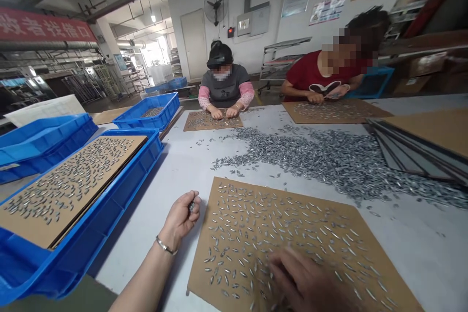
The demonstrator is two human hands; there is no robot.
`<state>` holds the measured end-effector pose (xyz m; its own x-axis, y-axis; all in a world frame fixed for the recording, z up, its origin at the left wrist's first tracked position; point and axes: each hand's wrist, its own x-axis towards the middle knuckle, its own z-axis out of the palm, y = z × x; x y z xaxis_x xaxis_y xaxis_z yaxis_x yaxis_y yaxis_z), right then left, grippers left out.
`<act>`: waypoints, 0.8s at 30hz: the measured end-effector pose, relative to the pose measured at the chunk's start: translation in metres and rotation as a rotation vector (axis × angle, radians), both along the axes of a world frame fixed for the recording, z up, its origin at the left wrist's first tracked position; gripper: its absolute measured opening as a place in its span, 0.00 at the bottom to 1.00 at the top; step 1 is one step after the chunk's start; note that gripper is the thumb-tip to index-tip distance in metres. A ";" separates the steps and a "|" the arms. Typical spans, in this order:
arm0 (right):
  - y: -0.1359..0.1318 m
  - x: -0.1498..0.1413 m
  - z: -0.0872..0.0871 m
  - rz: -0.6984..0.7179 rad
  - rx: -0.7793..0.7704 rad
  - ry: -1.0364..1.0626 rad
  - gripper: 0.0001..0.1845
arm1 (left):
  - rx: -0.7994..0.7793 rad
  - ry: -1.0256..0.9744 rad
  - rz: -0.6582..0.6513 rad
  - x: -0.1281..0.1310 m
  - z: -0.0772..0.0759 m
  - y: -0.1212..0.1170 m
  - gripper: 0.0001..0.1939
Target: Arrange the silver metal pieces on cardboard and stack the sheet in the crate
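Observation:
Small silvery metal parts, pointed at both ends, lie spread over a brown cardboard sheet [203,273] in front of me. Just off the sheet's left edge is my left hand [185,214], its fingers curled around several of these small metal parts [191,204]. A bracelet circles that wrist. Over the near part of the sheet hangs my right hand [307,278], smeared by motion. Its fingertips point left, close above the parts, and whether it holds any cannot be seen.
A large heap of metal parts [314,156] covers the table's middle. To the left, a blue crate [120,214] bears a loaded cardboard sheet [40,234]. Stacked boards [431,141] stand at right. Two people [224,83] [329,73] work at sheets across the table.

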<state>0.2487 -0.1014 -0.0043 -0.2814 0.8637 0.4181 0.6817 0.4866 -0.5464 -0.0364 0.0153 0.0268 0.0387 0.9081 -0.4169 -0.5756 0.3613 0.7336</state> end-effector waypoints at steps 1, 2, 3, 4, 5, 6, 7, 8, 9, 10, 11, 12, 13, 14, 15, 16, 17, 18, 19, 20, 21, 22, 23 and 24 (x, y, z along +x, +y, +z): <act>0.011 0.002 0.006 -0.011 -0.029 -0.006 0.17 | 0.004 -0.002 0.021 0.002 -0.003 0.008 0.06; 0.024 0.004 0.011 -0.025 -0.059 -0.014 0.19 | 0.009 -0.007 0.038 0.004 -0.007 0.014 0.06; 0.037 0.006 0.014 -0.037 -0.092 -0.025 0.19 | 0.011 -0.014 0.050 0.007 -0.011 0.019 0.07; 0.051 0.009 0.017 -0.051 -0.122 -0.036 0.19 | 0.012 -0.023 0.059 0.009 -0.016 0.022 0.08; 0.066 0.012 0.019 -0.069 -0.146 -0.046 0.19 | 0.011 -0.032 0.066 0.012 -0.020 0.024 0.08; 0.081 0.015 0.019 -0.096 -0.169 -0.056 0.18 | 0.008 -0.042 0.070 0.014 -0.025 0.024 0.09; 0.097 0.017 0.020 -0.128 -0.190 -0.063 0.17 | 0.005 -0.052 0.071 0.016 -0.029 0.025 0.09; 0.112 0.019 0.019 -0.164 -0.218 -0.071 0.16 | 0.001 -0.062 0.072 0.017 -0.033 0.024 0.09; 0.127 0.021 0.018 -0.205 -0.259 -0.080 0.15 | -0.005 -0.072 0.071 0.017 -0.036 0.024 0.08; 0.141 0.022 0.016 -0.244 -0.310 -0.088 0.14 | -0.012 -0.080 0.071 0.017 -0.039 0.024 0.08; 0.153 0.022 0.014 -0.278 -0.368 -0.097 0.13 | -0.020 -0.088 0.072 0.016 -0.042 0.024 0.07; 0.164 0.021 0.012 -0.305 -0.420 -0.106 0.13 | -0.027 -0.095 0.075 0.015 -0.044 0.024 0.07; 0.174 0.020 0.010 -0.324 -0.457 -0.116 0.13 | -0.034 -0.102 0.079 0.014 -0.046 0.024 0.06; 0.182 0.019 0.007 -0.337 -0.477 -0.127 0.13 | -0.039 -0.109 0.085 0.013 -0.048 0.025 0.06; 0.188 0.018 0.005 -0.346 -0.482 -0.139 0.13 | -0.042 -0.116 0.091 0.012 -0.049 0.026 0.06; 0.194 0.017 0.002 -0.351 -0.478 -0.152 0.13 | -0.045 -0.124 0.095 0.011 -0.050 0.026 0.06; 0.198 0.017 0.000 -0.355 -0.473 -0.164 0.13 | -0.046 -0.133 0.097 0.011 -0.051 0.027 0.06; 0.201 0.018 -0.002 -0.357 -0.473 -0.174 0.12 | -0.047 -0.142 0.094 0.010 -0.052 0.027 0.06; 0.204 0.019 -0.005 -0.356 -0.478 -0.185 0.12 | -0.048 -0.152 0.089 0.010 -0.052 0.027 0.05; 0.206 0.020 -0.006 -0.350 -0.486 -0.195 0.11 | -0.050 -0.162 0.081 0.010 -0.053 0.026 0.05; 0.208 0.021 -0.008 -0.340 -0.496 -0.204 0.11 | -0.053 -0.172 0.071 0.010 -0.053 0.026 0.05; 0.209 0.023 -0.009 -0.327 -0.505 -0.213 0.11 | -0.056 -0.180 0.061 0.010 -0.054 0.025 0.05; 0.210 0.025 -0.010 -0.309 -0.514 -0.221 0.11 | -0.061 -0.187 0.054 0.010 -0.054 0.025 0.05; 0.211 0.027 -0.011 -0.288 -0.523 -0.228 0.11 | -0.065 -0.192 0.047 0.010 -0.055 0.025 0.05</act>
